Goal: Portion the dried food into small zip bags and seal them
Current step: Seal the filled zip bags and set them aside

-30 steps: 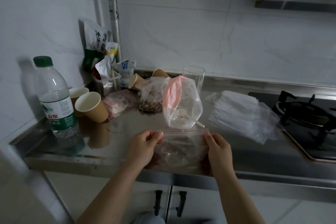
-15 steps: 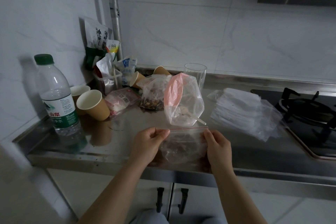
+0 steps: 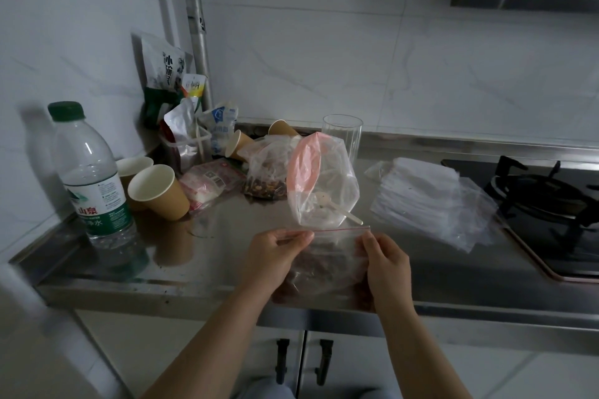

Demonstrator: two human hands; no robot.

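You are holding a small zip bag (image 3: 327, 266) of dark dried food over the tabletop (image 3: 210, 256) edge, your left hand (image 3: 275, 256) and right hand (image 3: 385, 262) each pinching its red-striped top, apparently sealing it. Behind it, bulk bags (image 3: 269, 172) are still holding food; empty bags (image 3: 428, 201) are waiting to its right.
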